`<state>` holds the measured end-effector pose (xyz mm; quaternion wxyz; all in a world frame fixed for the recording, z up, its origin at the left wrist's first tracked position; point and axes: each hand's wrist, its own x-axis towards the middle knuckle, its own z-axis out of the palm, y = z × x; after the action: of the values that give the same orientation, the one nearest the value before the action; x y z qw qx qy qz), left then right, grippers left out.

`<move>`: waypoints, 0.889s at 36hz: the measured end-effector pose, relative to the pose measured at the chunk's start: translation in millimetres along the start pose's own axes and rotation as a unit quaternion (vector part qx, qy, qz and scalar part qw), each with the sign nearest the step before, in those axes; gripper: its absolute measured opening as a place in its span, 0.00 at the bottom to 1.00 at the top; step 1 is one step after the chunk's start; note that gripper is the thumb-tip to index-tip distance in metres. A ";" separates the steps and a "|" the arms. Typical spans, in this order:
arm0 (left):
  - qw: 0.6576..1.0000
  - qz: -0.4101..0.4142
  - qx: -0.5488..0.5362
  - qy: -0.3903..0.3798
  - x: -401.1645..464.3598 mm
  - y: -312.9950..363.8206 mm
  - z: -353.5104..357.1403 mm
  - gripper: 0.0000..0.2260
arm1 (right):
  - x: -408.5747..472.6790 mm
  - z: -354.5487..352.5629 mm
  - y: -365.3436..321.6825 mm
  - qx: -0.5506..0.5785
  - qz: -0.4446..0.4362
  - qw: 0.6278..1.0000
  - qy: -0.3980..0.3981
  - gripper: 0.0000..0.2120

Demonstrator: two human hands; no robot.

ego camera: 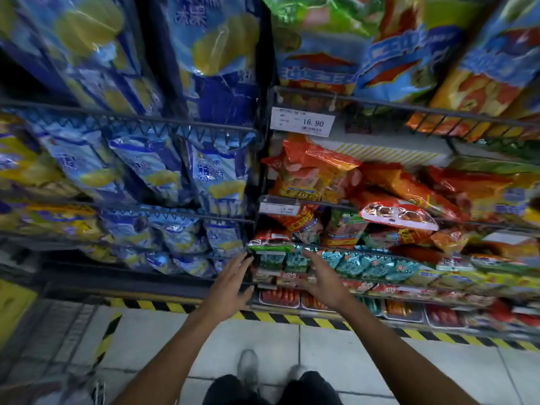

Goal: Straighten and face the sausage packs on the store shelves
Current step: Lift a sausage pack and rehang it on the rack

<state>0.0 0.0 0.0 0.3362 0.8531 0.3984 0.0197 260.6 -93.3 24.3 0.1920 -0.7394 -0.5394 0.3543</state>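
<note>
From the head camera I see both hands reaching toward a low wire shelf rail point(365, 252). My left hand point(230, 290) has a wide grip, fingers straight, their tips at the edge of a green-and-white plastic sausage pack point(270, 254) at the left end of the row. My right hand point(323, 283) is also spread wide and holds nothing, fingertips just beside the teal foil sausage packs point(377, 266) lined up along the rail. Orange sausage bags point(315, 173) lie tilted on the shelf above, under a white price tag point(302, 121).
</note>
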 end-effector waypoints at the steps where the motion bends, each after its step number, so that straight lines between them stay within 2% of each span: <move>1: 1.000 0.005 -0.008 0.004 6.0 -3.0 -0.2 0.33 | 9.0 1.8 -0.4 0.006 -0.005 1.000 0.011 0.39; 5: 0.999 -0.032 0.013 -0.024 24.0 -6.6 -9.3 0.32 | 40.2 6.1 -4.8 0.012 0.004 0.999 0.033 0.41; 10: 0.999 -0.024 0.015 -0.026 39.1 -14.4 -10.9 0.34 | 71.0 11.0 -7.0 0.023 0.018 0.999 0.044 0.37; 15: 0.999 -0.019 -0.024 -0.031 48.8 -24.6 -10.3 0.35 | 97.3 17.6 -5.1 -0.005 0.023 0.999 0.035 0.39; 19: 0.999 -0.012 -0.034 -0.037 53.7 -29.8 -12.3 0.35 | 100.9 21.0 -3.8 -0.062 0.011 0.994 0.086 0.41; 23: 0.998 -0.011 -0.059 -0.032 58.0 -26.9 -16.8 0.35 | 89.8 17.6 -6.9 0.006 -0.002 0.991 0.131 0.38; 28: 0.994 -0.041 -0.106 0.003 65.6 -13.0 -20.3 0.35 | 69.0 12.9 -14.7 0.039 -0.077 0.976 0.198 0.28; 32: 0.964 -0.003 -0.253 0.075 69.6 0.9 -24.1 0.38 | 55.1 9.8 -20.3 0.030 -0.156 0.950 0.268 0.25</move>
<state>40.7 61.3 2.9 0.5107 0.7351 0.4067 0.1830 249.3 -35.8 13.7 0.4045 -0.7078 -0.5657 0.1246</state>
